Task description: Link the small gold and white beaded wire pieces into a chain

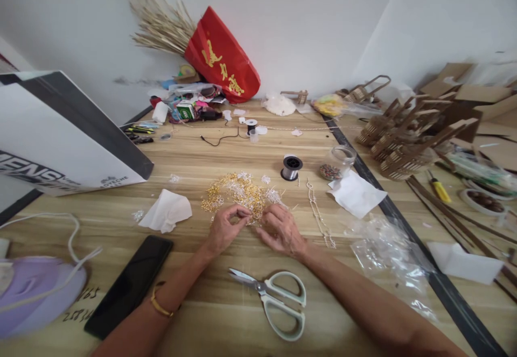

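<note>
While two bare hands work at the near edge of a loose heap of small gold and silver pieces [238, 187] in the middle of a wooden table [202, 303], the job looks well short of finished. The left hand [228, 228] bends its thumb and forefinger toward each other at the heap; the right hand [283, 231] curls its fingers just beside it. The pieces are tiny, so I cannot tell whether either grip is closed on one. To the right lies a pale linked strand [312, 201], seemingly a part already assembled. Most pieces appear unused, so much seems left. A wire spool [291, 168] stands beyond the heap, to the right; scissors [260, 287] lie nearer, between the forearms.
</note>
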A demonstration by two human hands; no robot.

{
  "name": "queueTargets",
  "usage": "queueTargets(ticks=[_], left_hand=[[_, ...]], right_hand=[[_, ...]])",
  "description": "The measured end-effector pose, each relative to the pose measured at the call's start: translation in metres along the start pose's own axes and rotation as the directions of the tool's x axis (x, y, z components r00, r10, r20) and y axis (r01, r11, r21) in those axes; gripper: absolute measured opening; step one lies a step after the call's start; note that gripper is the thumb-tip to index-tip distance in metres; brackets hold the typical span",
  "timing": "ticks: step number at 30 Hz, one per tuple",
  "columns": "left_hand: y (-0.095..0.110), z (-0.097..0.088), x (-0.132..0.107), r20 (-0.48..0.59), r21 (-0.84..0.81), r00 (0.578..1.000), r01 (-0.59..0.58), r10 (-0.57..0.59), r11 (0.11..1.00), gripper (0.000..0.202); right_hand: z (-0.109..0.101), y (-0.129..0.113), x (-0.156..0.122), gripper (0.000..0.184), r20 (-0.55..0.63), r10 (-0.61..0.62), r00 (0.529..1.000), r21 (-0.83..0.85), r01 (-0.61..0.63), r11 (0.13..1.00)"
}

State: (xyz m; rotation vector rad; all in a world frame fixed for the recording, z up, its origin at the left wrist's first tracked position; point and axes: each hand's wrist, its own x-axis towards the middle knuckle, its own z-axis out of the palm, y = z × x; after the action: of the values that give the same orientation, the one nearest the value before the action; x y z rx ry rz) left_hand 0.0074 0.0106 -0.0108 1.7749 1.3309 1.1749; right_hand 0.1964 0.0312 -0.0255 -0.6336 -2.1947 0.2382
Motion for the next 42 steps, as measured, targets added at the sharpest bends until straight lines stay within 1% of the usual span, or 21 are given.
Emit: queueTargets(ticks=[2,6,9,10,16,20,24,25,27,29,31,34,37,39,42], left_hand=[[0.003,-0.002,0.000,-0.001,-0.004,1.000,0.004,-0.004,1.000,0.006],[0.008,-0.004,-0.001,-0.014,-0.001,1.000,0.002,-0.002,1.000,0.005],[0.011,-0.004,-0.001,-0.005,0.021,0.999,-0.034,0.034,0.999,0.005],[0.012,-0.004,-0.002,0.001,0.029,0.999,-0.046,0.046,0.999,0.005],[0.020,-0.007,-0.002,-0.010,0.040,0.999,-0.046,0.047,0.998,0.006],[0.025,-0.011,-0.002,-0.045,0.029,0.997,-0.059,0.061,0.998,0.006],[0.028,-0.012,-0.003,-0.055,0.029,0.995,-0.081,0.082,0.996,0.007],[0.028,-0.012,-0.003,-0.057,0.032,0.995,-0.085,0.087,0.996,0.007],[0.029,-0.012,-0.003,-0.066,0.039,0.993,-0.099,0.101,0.994,0.007],[0.029,-0.012,-0.003,-0.074,0.046,0.990,-0.117,0.120,0.992,0.007],[0.030,-0.012,-0.003,-0.080,0.051,0.988,-0.132,0.135,0.990,0.006],[0.032,-0.012,-0.004,-0.086,0.051,0.988,-0.127,0.131,0.991,0.006],[0.033,-0.011,-0.005,-0.097,0.019,0.987,-0.125,0.127,0.992,0.008],[0.033,-0.010,-0.005,-0.093,-0.049,0.992,-0.089,0.084,0.995,0.015],[0.028,-0.006,-0.006,-0.055,-0.196,0.998,0.021,-0.032,0.980,0.027]], right_hand=[[-0.001,-0.001,0.000,0.014,-0.012,0.015,1.000,0.004,-0.015,1.000],[-0.004,-0.007,0.003,0.009,-0.024,0.067,0.997,0.048,-0.066,0.997],[-0.005,-0.011,0.005,0.020,-0.003,0.064,0.998,0.084,-0.064,0.994],[-0.005,-0.012,0.005,0.020,0.003,0.056,0.998,0.091,-0.056,0.994],[-0.003,-0.014,0.006,0.001,-0.021,0.019,1.000,0.081,-0.017,0.997],[-0.008,-0.018,0.009,0.009,-0.031,0.028,0.999,0.043,-0.027,0.999],[-0.014,-0.023,0.013,0.017,-0.041,0.069,0.997,0.040,-0.068,0.997],[-0.014,-0.023,0.014,0.018,-0.043,0.082,0.996,0.058,-0.079,0.995],[-0.014,-0.024,0.015,0.012,-0.038,0.103,0.994,0.118,-0.098,0.988],[-0.014,-0.024,0.016,0.007,-0.014,0.134,0.991,0.197,-0.128,0.972],[-0.015,-0.024,0.018,0.009,0.032,0.193,0.981,0.264,-0.195,0.945],[-0.021,-0.026,0.022,0.009,0.109,0.277,0.955,0.335,-0.298,0.894],[-0.029,-0.027,0.026,0.011,0.169,0.350,0.921,0.367,-0.388,0.845],[-0.034,-0.028,0.028,0.013,0.200,0.381,0.903,0.394,-0.430,0.813],[-0.037,-0.028,0.030,0.017,0.225,0.432,0.873,0.477,-0.485,0.733]])
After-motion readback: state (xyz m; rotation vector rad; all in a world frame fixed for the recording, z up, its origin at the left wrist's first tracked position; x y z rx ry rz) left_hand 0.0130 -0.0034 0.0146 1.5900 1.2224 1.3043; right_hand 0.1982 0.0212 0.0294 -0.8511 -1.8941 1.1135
